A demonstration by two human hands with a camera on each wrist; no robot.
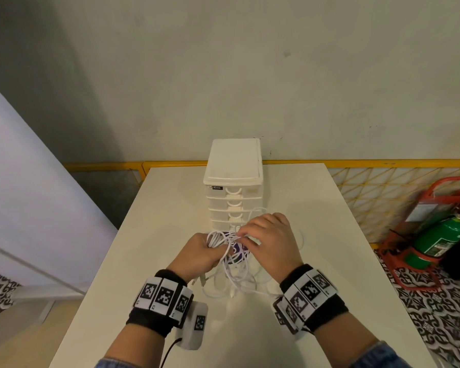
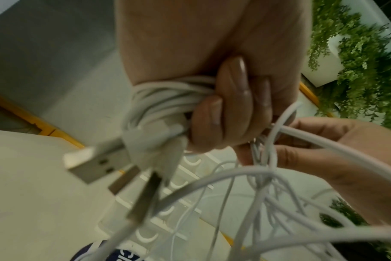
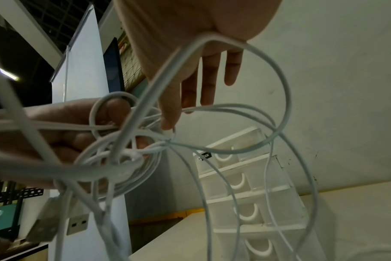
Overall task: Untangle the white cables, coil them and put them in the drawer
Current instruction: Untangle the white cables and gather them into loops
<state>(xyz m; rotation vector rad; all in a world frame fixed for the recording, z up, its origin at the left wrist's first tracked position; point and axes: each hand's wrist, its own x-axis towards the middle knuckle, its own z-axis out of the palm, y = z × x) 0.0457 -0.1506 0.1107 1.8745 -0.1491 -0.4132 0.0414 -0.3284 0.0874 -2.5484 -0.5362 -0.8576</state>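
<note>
Several tangled white cables (image 1: 237,277) hang between both hands above the table. My left hand (image 1: 202,248) grips a coiled bundle of them; in the left wrist view its fingers (image 2: 223,109) curl round the loops (image 2: 163,95), and USB plugs (image 2: 89,164) dangle below. My right hand (image 1: 250,232) pinches a thin strand at the knot beside the left hand; its thumb (image 3: 167,113) reaches the knot (image 3: 132,157) while the other fingers stay straight. The white drawer unit (image 1: 234,166) stands just behind, all its drawers shut.
A round purple-and-white object (image 1: 238,248) lies on the white table (image 1: 329,235) under the cables. A yellow rail runs behind the table's far edge. A green fire extinguisher (image 1: 441,240) in a red stand sits on the floor at right.
</note>
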